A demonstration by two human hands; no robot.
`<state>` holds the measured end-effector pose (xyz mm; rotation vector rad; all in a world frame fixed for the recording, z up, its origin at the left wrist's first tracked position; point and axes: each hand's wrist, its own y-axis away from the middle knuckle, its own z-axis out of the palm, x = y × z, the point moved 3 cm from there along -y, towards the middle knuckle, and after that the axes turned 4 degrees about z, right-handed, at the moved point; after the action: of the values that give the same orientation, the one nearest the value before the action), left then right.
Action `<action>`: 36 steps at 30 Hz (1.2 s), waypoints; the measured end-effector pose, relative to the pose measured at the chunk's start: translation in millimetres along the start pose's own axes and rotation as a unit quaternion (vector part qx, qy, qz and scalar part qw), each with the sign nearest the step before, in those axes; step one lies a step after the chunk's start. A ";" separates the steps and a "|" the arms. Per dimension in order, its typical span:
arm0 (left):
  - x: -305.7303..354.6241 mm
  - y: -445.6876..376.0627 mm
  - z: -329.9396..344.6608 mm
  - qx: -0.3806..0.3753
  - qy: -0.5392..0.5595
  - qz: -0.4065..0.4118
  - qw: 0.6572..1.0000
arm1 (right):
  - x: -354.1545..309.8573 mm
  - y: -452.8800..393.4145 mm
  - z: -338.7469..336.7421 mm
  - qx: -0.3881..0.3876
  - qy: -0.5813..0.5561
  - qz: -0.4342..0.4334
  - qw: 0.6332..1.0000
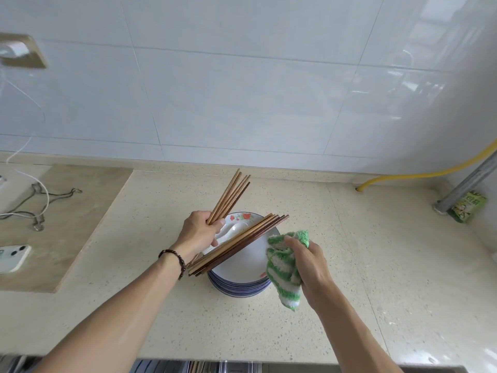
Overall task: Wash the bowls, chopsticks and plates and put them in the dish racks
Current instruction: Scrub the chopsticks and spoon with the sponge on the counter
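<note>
A stack of white plates (242,275) with blue rims and a red flower pattern stands on the beige countertop (376,251). Several brown chopsticks (242,242) lie across the top plate, and a white spoon (228,234) rests in it. My left hand (197,234) is shut on a second bundle of chopsticks (231,196) that points up and away over the plates' left edge. My right hand (309,262) is shut on a green and white striped dishcloth (283,267) at the plates' right edge.
A white phone (12,257) and metal clips with a white cable (40,205) lie on the left counter section. A yellow hose (419,175), a grey pipe (468,184) and a green packet (469,207) are at the back right. A metal rack (201,367) shows at the bottom edge.
</note>
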<state>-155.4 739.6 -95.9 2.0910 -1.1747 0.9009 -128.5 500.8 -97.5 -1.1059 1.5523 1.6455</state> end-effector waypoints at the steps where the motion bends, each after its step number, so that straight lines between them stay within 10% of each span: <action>1: -1.6 -1.0 -1.8 0.010 -0.005 0.002 1.000 | 0.1 0.1 1.8 -0.001 0.005 -0.002 1.000; 15: 32.0 57.4 14.8 -0.225 0.294 -0.047 0.928 | -51.0 19.5 59.3 -0.228 -0.249 -0.004 0.941; 24: 63.4 71.2 11.9 -0.338 0.338 -0.059 0.876 | -53.9 16.7 66.8 -0.125 -0.192 -0.036 0.973; 30: 53.8 58.8 14.2 -0.126 0.162 0.035 0.978 | -67.9 -21.3 45.5 -0.013 -0.308 0.024 0.951; 33: 65.8 58.2 26.3 0.049 0.091 0.110 0.989 | -65.2 -31.3 52.0 -0.001 -0.340 0.034 0.940; 36: 75.9 55.7 34.3 0.066 0.038 0.129 0.989 | -62.7 -35.7 50.1 -0.017 -0.312 0.041 0.949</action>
<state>-165.7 651.5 -49.3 2.0154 -1.4017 1.1958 -76.5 561.5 -61.1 -0.4570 1.1613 1.8455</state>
